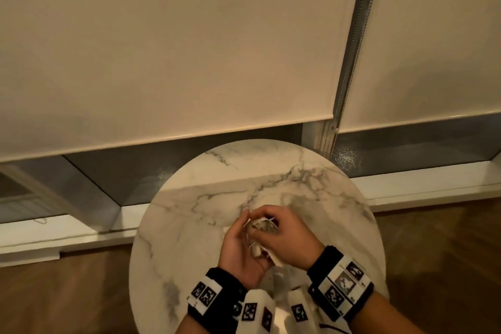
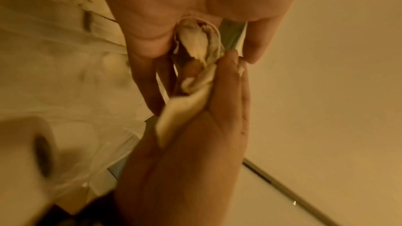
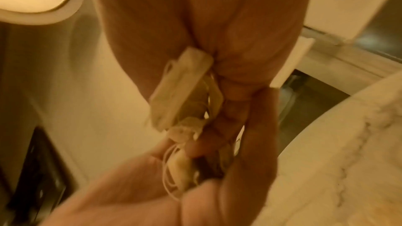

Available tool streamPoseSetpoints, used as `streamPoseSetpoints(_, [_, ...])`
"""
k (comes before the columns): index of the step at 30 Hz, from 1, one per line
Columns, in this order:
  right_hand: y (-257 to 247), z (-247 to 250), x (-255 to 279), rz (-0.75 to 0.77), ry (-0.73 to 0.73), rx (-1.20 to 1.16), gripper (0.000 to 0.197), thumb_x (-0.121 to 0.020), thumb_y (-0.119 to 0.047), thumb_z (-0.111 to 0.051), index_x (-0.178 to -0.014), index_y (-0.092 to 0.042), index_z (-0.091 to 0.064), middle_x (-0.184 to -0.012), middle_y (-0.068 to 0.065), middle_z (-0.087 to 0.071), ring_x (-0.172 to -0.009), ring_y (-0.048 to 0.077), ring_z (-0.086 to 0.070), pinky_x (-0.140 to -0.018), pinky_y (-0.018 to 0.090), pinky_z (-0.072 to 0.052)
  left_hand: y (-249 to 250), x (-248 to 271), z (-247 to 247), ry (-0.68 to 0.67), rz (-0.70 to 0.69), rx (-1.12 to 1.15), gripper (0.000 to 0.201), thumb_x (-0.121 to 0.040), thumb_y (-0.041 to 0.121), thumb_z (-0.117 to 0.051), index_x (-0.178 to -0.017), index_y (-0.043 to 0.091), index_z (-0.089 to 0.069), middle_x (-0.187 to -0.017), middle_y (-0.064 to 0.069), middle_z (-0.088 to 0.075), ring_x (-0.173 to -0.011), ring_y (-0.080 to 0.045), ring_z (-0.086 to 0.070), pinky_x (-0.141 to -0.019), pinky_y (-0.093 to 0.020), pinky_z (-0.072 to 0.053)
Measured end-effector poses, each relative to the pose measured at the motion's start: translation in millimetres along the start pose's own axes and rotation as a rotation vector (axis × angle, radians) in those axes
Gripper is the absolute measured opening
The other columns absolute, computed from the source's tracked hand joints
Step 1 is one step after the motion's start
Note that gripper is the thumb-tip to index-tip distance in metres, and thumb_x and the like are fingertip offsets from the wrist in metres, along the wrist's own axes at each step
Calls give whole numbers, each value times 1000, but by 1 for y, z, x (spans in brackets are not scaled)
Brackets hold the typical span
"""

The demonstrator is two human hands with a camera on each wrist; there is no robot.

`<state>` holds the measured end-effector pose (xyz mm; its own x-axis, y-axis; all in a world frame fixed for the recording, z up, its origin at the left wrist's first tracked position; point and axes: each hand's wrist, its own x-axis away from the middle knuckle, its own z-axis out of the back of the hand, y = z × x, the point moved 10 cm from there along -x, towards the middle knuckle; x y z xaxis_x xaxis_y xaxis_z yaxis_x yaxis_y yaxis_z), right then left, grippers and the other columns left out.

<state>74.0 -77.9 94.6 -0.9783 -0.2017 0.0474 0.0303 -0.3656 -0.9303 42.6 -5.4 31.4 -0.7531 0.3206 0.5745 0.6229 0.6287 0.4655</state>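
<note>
White bundle [image 1: 260, 225] gripped over marble desk [image 1: 189, 225]
Left hand [image 1: 238, 249] fingers curl round the crumpled, stringy bundle; right hand [image 1: 288, 237], at its 3 o'clock, pinches the top, both above the desk's middle, toward 6 o'clock.

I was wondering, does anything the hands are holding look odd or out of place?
The white bundle gripped between left hand and right hand over the marble table looks crumpled, with thin cords looping loose from it. It is too blurred to identify; nothing else stands out.
</note>
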Motion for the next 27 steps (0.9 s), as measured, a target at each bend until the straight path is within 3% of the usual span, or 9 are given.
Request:
streamPoseSetpoints(2, [-9, -22, -1, 23, -3, 100, 29, -82, -30, -71, -110, -30, -66, -104, -15, -69, -98, -2, -62, -89, 28, -53, 7, 3, 24, 34, 5, 10, 41, -89, 45, -58, -109, 11, -69, -99, -11, -70, -96, -28, -68, -77, -39, -54])
streamPoseSetpoints(5, [-17, -55, 0, -28, -99, 83, 51, -83, -34, -72, -130, -39, -52, -120, -10, -62, -111, 2, -59, -94, 24, -51, 13, 9, 55, 47, 39, 54, 40, -88, 44, -58, -110, 13, -70, -105, -12, -67, -101, -31, -64, -85, -44, -48])
streamPoseSetpoints(7, [-21, -76, 0, -78, -195, 53, 68, -81, -36, -74, -139, -45, -41, -135, -5, -55, -125, 5, -52, -101, 26, -47, 17, 14, 73, 47, 50, 90, 35, -88, 41, -58, -102, 13, -73, -97, -13, -69, -93, -32, -65, -82, -43, -48])
streamPoseSetpoints(9, [-28, -94, 0, -87, -284, 39, 82, -77, -28, -76, -144, -47, -32, -143, -4, -47, -136, 4, -40, -105, 27, -44, 22, 19, 84, 29, 66, 132, 33, -88, 39, -57, -99, 12, -73, -96, -14, -68, -90, -32, -65, -80, -42, -47])
streamPoseSetpoints(11, [-35, -106, 1, -75, -354, 70, 91, -76, -16, -74, -148, -45, -26, -140, -8, -45, -138, 2, -35, -105, 25, -44, 26, 24, 93, 21, 79, 139, 37, -89, 37, -56, -105, 8, -72, -107, -16, -68, -97, -33, -65, -87, -42, -46])
streamPoseSetpoints(14, [-43, -119, -2, -28, -394, 166, 95, -76, -8, -67, -151, -42, -20, -143, -2, -45, -136, 6, -36, -104, 21, -41, 32, 30, 106, -14, 106, 138, 50, -91, 36, -56, -130, 4, -59, -132, -20, -55, -115, -35, -56, -110, -46, -33])
streamPoseSetpoints(19, [-42, -134, -8, 51, -370, 335, 92, -80, -11, -68, -152, -41, -20, -152, -8, -34, -138, 6, -33, -104, 14, -33, 39, 35, 120, -44, 89, 125, 43, -90, 31, -59, -124, 5, -59, -119, -19, -58, -103, -35, -59, -92, -45, -46])
streamPoseSetpoints(23, [-44, -140, -11, 95, -311, 396, 89, -78, -23, -74, -150, -42, -25, -149, -10, -36, -135, 4, -35, -103, 14, -32, 43, 35, 130, -40, 97, 85, 38, -93, 30, -55, -116, 2, -65, -116, -20, -61, -105, -34, -59, -101, -48, -42])
streamPoseSetpoints(27, [-43, -139, -13, 76, -229, 431, 85, -76, -44, -75, -147, -45, -29, -143, -12, -41, -130, 6, -41, -103, 21, -38, 53, 34, 142, -16, 72, 108, 32, -90, 28, -57, -104, 2, -69, -95, -16, -68, -84, -29, -66, -81, -40, -52])
